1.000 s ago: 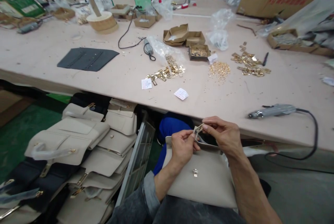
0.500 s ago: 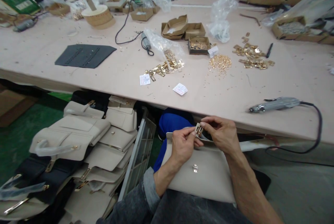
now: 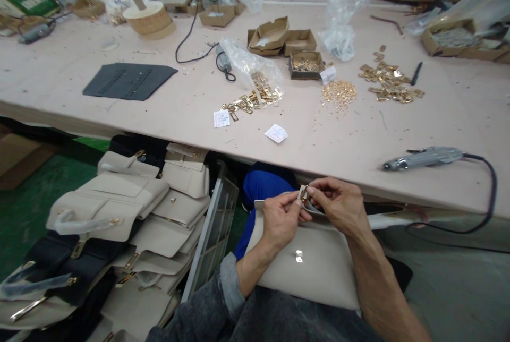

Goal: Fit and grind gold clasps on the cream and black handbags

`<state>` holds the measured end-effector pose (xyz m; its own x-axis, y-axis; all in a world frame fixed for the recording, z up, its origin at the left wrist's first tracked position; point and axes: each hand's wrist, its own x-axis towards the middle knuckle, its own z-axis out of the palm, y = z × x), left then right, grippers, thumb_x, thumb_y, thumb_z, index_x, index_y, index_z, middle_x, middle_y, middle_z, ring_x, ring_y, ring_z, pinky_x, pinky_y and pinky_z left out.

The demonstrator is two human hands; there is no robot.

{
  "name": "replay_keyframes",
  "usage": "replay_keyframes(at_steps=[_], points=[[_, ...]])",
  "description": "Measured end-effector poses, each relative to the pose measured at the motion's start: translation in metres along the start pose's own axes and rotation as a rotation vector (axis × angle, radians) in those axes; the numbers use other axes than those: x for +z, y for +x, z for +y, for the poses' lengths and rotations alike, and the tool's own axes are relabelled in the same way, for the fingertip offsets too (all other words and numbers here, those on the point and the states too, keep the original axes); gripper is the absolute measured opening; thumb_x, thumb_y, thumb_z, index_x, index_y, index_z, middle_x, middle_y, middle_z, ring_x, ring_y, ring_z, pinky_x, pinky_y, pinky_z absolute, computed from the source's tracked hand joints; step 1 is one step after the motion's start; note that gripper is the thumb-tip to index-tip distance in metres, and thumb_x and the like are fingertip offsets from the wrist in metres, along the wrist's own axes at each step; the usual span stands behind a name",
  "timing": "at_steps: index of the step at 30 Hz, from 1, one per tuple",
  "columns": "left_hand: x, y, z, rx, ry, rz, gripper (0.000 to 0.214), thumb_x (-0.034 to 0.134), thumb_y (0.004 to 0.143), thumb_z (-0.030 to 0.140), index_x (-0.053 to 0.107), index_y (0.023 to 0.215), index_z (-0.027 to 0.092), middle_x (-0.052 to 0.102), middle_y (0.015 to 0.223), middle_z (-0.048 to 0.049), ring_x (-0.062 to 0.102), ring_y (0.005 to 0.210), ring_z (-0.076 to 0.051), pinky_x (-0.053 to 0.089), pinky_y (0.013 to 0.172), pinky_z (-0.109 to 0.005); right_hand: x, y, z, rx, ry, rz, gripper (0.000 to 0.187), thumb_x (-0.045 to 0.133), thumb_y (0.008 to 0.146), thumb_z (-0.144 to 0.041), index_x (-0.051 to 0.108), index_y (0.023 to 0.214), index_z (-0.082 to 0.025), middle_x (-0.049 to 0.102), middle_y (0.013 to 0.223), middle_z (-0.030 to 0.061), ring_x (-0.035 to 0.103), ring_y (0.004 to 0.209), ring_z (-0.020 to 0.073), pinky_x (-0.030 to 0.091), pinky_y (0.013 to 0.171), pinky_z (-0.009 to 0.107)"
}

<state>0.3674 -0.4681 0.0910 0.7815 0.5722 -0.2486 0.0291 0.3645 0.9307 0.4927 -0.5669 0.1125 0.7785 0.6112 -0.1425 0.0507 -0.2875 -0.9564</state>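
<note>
A beige bag (image 3: 319,267) lies on my lap, with a small shiny gold turn-lock (image 3: 298,256) on its face. Above its upper edge, my left hand (image 3: 281,221) pinches a small gold metal frame (image 3: 305,193) at a narrow beige tab. From the other side, the thumb and fingers of my right hand (image 3: 338,203) are closed on the same frame. The fingers partly cover the frame, so how it sits on the tab is hard to make out.
On the table are a grey electric screwdriver (image 3: 426,158), piled gold frames (image 3: 255,96), tiny gold screws (image 3: 338,93), gold plates (image 3: 386,80), cardboard boxes (image 3: 300,42) and a dark sheet (image 3: 129,82). Stacked bags (image 3: 159,236) and a grey crate (image 3: 209,230) stand to my left.
Both hands keep their grip near the bag's upper edge. The frame has turned slightly between my fingers, and the camera view has shifted a little.
</note>
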Motion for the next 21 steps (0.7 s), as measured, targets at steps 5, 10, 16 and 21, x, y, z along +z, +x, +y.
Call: replay_keyframes(at_steps=[5,10,16,21], points=[[-0.0011,0.0005,-0.0022,-0.008,-0.012,-0.009,0.033,0.067,0.095,0.032,0.079,0.118,0.013,0.078,0.075,-0.0083,0.075,0.062,-0.018,0.064,0.063,-0.026,0.0046,-0.0017,-0.0008,-0.059,0.041,0.034,0.027,0.081,0.084,-0.041,0.077,0.092,-0.015,0.073,0.078,0.0067,0.069,0.065,0.0171,0.058,0.060,0.026],[-0.0015,0.0017,-0.0012,0.003,-0.033,-0.033,0.032,0.064,0.095,0.030,0.080,0.116,0.013,0.080,0.086,-0.0105,0.076,0.065,-0.018,0.064,0.064,-0.026,0.0060,-0.0024,-0.0018,-0.083,0.037,0.041,0.024,0.081,0.085,-0.038,0.077,0.092,-0.015,0.072,0.075,0.0054,0.068,0.062,0.0155,0.058,0.059,0.025],[-0.0011,0.0024,0.0029,-0.005,-0.044,-0.030,0.032,0.062,0.094,0.026,0.080,0.116,0.011,0.080,0.084,-0.0106,0.075,0.063,-0.017,0.064,0.063,-0.026,0.0064,-0.0035,-0.0041,-0.127,0.037,0.050,0.021,0.080,0.086,-0.036,0.078,0.093,-0.016,0.072,0.075,0.0055,0.066,0.061,0.0149,0.057,0.055,0.024],[-0.0006,0.0030,0.0037,-0.022,-0.054,-0.038,0.031,0.061,0.093,0.024,0.081,0.114,0.011,0.080,0.085,-0.0104,0.075,0.063,-0.016,0.064,0.063,-0.024,0.0004,-0.0045,-0.0028,-0.141,0.003,-0.007,0.020,0.079,0.087,-0.037,0.078,0.092,-0.017,0.073,0.078,0.0064,0.066,0.063,0.0166,0.058,0.056,0.027]])
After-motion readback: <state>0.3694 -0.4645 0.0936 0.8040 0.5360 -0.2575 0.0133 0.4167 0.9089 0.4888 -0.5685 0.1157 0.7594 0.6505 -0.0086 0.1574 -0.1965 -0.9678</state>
